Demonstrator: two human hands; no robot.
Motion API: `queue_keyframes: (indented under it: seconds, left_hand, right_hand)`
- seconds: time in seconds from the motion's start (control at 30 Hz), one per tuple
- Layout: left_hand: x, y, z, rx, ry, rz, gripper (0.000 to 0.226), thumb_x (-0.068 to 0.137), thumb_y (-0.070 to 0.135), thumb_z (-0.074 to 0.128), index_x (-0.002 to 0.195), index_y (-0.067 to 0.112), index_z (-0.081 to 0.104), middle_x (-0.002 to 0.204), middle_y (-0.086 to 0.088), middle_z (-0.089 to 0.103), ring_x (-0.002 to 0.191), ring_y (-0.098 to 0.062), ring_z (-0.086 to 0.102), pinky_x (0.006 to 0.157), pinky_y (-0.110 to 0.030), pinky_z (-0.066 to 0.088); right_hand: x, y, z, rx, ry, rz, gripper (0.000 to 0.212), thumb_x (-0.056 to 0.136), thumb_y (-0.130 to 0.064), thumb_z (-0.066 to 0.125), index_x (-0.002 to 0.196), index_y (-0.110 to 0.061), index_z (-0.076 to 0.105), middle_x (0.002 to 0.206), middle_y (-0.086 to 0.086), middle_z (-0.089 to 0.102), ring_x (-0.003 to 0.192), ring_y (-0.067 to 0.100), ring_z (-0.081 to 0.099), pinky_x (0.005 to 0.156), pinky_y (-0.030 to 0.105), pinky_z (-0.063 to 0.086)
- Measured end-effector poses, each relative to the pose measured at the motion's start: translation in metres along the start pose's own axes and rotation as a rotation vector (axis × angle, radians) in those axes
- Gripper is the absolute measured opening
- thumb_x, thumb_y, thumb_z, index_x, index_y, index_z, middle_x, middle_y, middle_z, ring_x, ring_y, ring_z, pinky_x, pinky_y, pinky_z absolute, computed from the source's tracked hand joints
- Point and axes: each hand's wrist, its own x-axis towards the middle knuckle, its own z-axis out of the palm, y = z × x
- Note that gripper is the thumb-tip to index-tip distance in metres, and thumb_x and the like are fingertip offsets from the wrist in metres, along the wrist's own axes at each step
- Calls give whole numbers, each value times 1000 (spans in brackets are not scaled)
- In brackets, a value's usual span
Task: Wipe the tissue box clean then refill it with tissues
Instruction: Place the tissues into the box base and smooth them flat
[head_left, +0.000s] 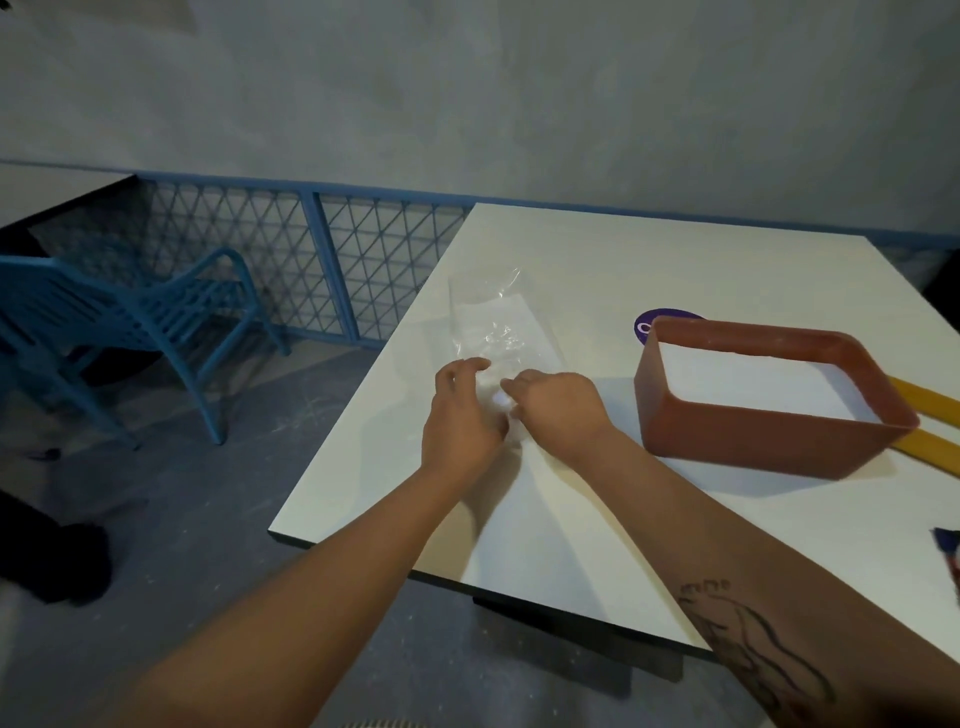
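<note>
A clear plastic pack of white tissues (493, 322) lies on the white table (675, 260), stretching away from me. My left hand (460, 415) and my right hand (556, 402) meet at its near end, and the fingers of both pinch the plastic wrapper there. A reddish-brown rectangular tissue box (769, 441) stands open-side up to the right of my hands, apart from them. Its inside shows white.
A yellow flat piece (930, 402) lies behind the box at the right edge. A purple round sticker (649, 325) sits on the table beyond the box. A blue chair (130, 322) and a blue lattice fence (311, 249) stand left of the table.
</note>
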Motion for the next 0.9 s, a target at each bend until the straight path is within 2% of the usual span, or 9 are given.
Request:
queue_keyframes:
  seconds: [0.07,0.13,0.2,0.27,0.43,0.5,0.6,0.73,0.9]
  left_hand:
    - [2,1,-1,-25,10,-19,58,80,26,66,131,26,37,140,5,32,105,-17,54,73,-31,45]
    - [4,2,0,-18,13,-29,57,80,25,66,130,26,38,139,4,33,98,-20,57,71,-31,44]
    - [7,1,1,-2,1,-35,57,79,17,64,129,26,38,139,4,33,88,-23,60,68,-31,45]
    - [8,-1,2,8,-17,-33,59,77,13,64,129,26,38,138,5,32,88,-23,60,69,-32,46]
    - [9,-8,6,18,-25,-22,64,72,14,68,127,26,39,137,6,33,99,-21,56,69,-30,43]
    - [11,-10,7,14,-16,-21,65,71,13,70,127,26,39,138,6,34,105,-20,53,69,-28,40]
    - [12,-11,9,15,-2,-17,68,70,17,73,128,27,38,139,7,33,115,-18,47,71,-27,39]
    - [14,-13,11,27,19,4,71,72,20,75,130,26,35,141,6,31,118,-19,45,74,-27,40]
    - [17,-15,10,-24,49,25,72,75,18,68,135,34,30,144,9,28,119,-18,45,85,-32,44]
  right_hand:
    - [4,0,-1,16,10,-17,11,78,-5,59,79,-16,58,81,5,60,63,30,61,43,23,15]
    - [3,-2,-4,34,-10,-49,39,59,-2,74,59,-24,41,62,3,55,41,26,50,42,16,8]
    - [8,2,-1,-7,88,-85,62,29,2,80,53,-24,29,45,0,45,28,20,25,46,11,0]
    - [11,5,4,-86,155,-123,50,18,3,75,44,-20,38,40,-2,41,30,18,13,51,11,-4]
    - [13,5,5,-175,252,-127,34,18,4,65,43,-14,51,38,-1,34,33,18,11,53,12,-7]
    - [14,7,6,-173,326,-147,26,25,5,50,44,-13,50,40,-1,27,33,18,11,51,12,-5]
    - [13,8,7,-207,360,-163,23,32,3,41,46,-13,51,39,-1,38,25,16,25,43,15,9]
    - [13,8,8,-220,372,-149,27,30,6,43,50,-11,53,42,0,44,26,16,22,42,15,13]
    - [11,9,8,-146,332,-71,38,28,5,73,57,-9,54,45,1,45,26,18,36,40,17,14]
